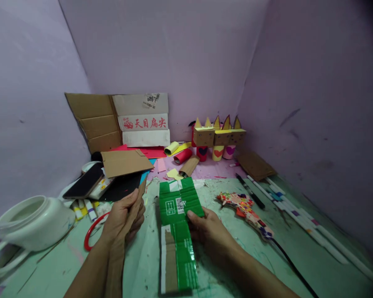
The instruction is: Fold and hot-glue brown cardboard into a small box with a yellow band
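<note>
My left hand [124,217] is closed around a long, narrow strip of brown cardboard [115,265], which runs down past my forearm. In my right hand [207,231] is a green printed cardboard piece [182,203], gripped at its right edge with the thumb on top. That piece has a white label with a code, an arrow mark and a torn brown patch lower down. A red scissors handle [90,236] shows beside my left wrist. To the right of my right hand lies a colourful patterned glue gun [245,211] with a black cord.
A white teapot [39,223] and a phone [84,181] stand at left. Printed cardboard [144,126] leans on the back wall. Several cardboard-headed paper-tube figures [218,138] stand behind coloured tubes [183,156]. A black pen [250,191] and several white sticks [301,219] lie right.
</note>
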Demonstrator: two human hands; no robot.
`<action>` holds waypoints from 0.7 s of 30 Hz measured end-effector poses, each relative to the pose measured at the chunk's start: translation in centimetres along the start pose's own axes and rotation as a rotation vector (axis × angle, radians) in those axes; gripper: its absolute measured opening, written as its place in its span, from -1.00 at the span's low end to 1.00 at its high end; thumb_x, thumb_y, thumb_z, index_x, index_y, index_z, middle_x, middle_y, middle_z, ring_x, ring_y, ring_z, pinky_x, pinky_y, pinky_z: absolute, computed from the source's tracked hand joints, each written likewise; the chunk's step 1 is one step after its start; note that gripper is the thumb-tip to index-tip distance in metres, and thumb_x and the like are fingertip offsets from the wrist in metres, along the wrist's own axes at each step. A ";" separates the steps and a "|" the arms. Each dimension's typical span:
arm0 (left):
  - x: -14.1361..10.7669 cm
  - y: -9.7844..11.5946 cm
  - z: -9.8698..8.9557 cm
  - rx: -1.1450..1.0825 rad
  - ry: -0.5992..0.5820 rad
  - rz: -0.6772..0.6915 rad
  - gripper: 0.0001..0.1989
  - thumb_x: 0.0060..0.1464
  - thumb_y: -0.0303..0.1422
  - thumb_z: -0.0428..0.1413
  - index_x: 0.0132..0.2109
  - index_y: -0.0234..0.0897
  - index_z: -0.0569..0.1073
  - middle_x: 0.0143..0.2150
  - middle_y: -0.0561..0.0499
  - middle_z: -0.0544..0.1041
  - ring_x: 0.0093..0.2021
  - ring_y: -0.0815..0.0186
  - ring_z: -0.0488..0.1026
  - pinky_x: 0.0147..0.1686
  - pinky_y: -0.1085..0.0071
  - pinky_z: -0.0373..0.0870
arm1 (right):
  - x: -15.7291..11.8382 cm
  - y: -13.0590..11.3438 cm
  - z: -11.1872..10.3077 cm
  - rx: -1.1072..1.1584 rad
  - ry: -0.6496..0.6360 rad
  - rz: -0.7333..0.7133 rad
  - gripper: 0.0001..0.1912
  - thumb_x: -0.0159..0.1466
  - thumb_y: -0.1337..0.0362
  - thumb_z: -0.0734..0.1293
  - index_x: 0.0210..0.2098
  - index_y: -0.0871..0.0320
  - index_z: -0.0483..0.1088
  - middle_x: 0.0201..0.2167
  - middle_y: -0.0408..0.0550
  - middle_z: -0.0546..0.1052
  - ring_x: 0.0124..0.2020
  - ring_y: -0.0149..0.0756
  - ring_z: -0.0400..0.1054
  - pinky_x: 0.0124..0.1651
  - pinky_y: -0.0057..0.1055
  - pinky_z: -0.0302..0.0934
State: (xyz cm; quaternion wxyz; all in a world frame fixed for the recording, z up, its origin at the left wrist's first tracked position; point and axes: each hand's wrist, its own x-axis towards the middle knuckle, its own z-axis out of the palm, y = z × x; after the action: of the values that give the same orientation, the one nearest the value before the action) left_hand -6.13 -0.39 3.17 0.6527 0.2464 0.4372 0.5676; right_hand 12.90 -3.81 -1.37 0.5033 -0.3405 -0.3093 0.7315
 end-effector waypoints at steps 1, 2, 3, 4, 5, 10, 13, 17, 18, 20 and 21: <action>-0.2 -0.2 0.2 0.047 -0.018 -0.012 -0.87 -0.19 -0.39 0.24 -0.50 -0.33 0.43 -0.79 0.20 0.25 -0.84 0.50 0.10 -0.86 0.59 -0.02 | 0.0 0.1 0.0 -0.006 -0.010 -0.001 -0.71 0.07 0.16 0.45 -0.33 0.21 0.38 -0.47 -0.05 0.56 -0.50 -0.31 0.46 -0.42 -0.42 0.31; -0.4 -0.6 0.5 0.120 -0.013 0.009 -0.85 -0.18 -0.36 0.25 -0.49 -0.32 0.44 -0.77 0.19 0.29 -0.81 0.48 0.15 -0.83 0.58 0.05 | -0.1 0.3 0.0 -0.013 -0.021 0.002 -0.71 0.07 0.16 0.45 -0.33 0.21 0.38 -0.46 -0.05 0.56 -0.48 -0.31 0.47 -0.41 -0.41 0.32; -0.5 -1.0 0.8 0.224 0.005 0.060 -0.84 -0.16 -0.32 0.24 -0.46 -0.32 0.44 -0.72 0.15 0.36 -0.75 0.44 0.24 -0.76 0.56 0.16 | -0.1 0.5 0.1 -0.016 -0.028 -0.001 -0.71 0.07 0.16 0.45 -0.32 0.21 0.39 -0.45 -0.04 0.57 -0.47 -0.30 0.47 -0.39 -0.40 0.33; -0.6 -1.5 1.0 0.344 0.061 0.153 -0.82 -0.15 -0.29 0.23 -0.46 -0.31 0.44 -0.67 0.13 0.40 -0.69 0.40 0.30 -0.70 0.53 0.22 | -0.1 0.7 0.1 -0.012 -0.037 -0.006 -0.71 0.06 0.16 0.46 -0.32 0.21 0.40 -0.43 -0.03 0.57 -0.44 -0.28 0.48 -0.36 -0.38 0.33; -0.6 -2.0 1.2 0.440 0.113 0.242 -0.80 -0.14 -0.26 0.22 -0.47 -0.31 0.44 -0.65 0.11 0.42 -0.64 0.38 0.32 -0.65 0.52 0.24 | -0.2 0.9 0.1 -0.002 -0.051 -0.012 -0.69 0.05 0.15 0.46 -0.31 0.21 0.41 -0.42 -0.02 0.57 -0.42 -0.26 0.48 -0.33 -0.36 0.34; -0.1 -3.3 1.2 0.491 0.199 0.435 -0.73 -0.29 -0.32 0.30 -0.58 -0.28 0.33 -0.64 0.19 0.32 -0.57 0.45 0.22 -0.56 0.58 0.17 | 0.0 1.6 -0.2 0.042 -0.153 -0.008 -0.60 0.02 0.11 0.47 -0.22 0.20 0.44 -0.39 0.02 0.58 -0.31 -0.13 0.49 -0.22 -0.26 0.34; -0.1 -3.3 1.0 0.460 0.139 0.418 -0.67 -0.30 -0.25 0.32 -0.46 -0.26 0.32 -0.55 0.14 0.42 -0.53 0.39 0.34 -0.53 0.53 0.25 | 0.0 1.7 -0.4 0.046 -0.186 -0.007 -0.60 0.02 0.11 0.47 -0.21 0.20 0.45 -0.39 0.04 0.58 -0.28 -0.09 0.49 -0.21 -0.23 0.34; -0.4 -3.4 1.2 0.286 0.005 0.296 -0.48 -0.26 -0.23 0.32 -0.16 -0.26 0.28 -0.44 0.05 0.54 -0.46 0.25 0.50 -0.41 0.38 0.40 | -0.3 1.3 0.0 0.061 -0.229 0.013 -0.59 0.02 0.14 0.47 -0.17 0.20 0.44 -0.39 0.04 0.58 -0.26 -0.09 0.49 -0.19 -0.22 0.33; -0.4 -3.4 1.2 0.230 -0.025 0.264 -0.43 -0.26 -0.25 0.33 -0.11 -0.27 0.27 -0.42 0.03 0.56 -0.43 0.22 0.52 -0.38 0.35 0.42 | -0.5 1.2 0.2 0.069 -0.241 0.023 -0.58 0.03 0.15 0.47 -0.16 0.20 0.44 -0.38 0.03 0.58 -0.26 -0.10 0.49 -0.19 -0.22 0.33; -0.5 -3.3 1.2 0.160 -0.041 0.245 -0.41 -0.28 -0.30 0.34 -0.08 -0.30 0.28 -0.38 -0.02 0.59 -0.37 0.18 0.55 -0.34 0.34 0.43 | -0.9 0.9 0.4 0.094 -0.260 0.048 -0.59 0.05 0.15 0.46 -0.15 0.20 0.44 -0.37 0.03 0.58 -0.26 -0.13 0.49 -0.18 -0.23 0.33; -0.5 -3.2 1.3 0.157 -0.030 0.263 -0.42 -0.29 -0.30 0.35 -0.09 -0.31 0.30 -0.36 -0.04 0.59 -0.33 0.16 0.55 -0.32 0.35 0.44 | -1.1 0.7 0.5 0.108 -0.269 0.060 -0.61 0.06 0.13 0.45 -0.17 0.20 0.44 -0.36 0.03 0.58 -0.26 -0.14 0.49 -0.18 -0.23 0.33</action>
State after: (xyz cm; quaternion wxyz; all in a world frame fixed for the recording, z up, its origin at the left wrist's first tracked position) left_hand -3.35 -1.41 1.29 0.5581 0.3602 0.4344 0.6084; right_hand 12.42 -5.13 -1.47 0.4529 -0.2211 -0.3239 0.8007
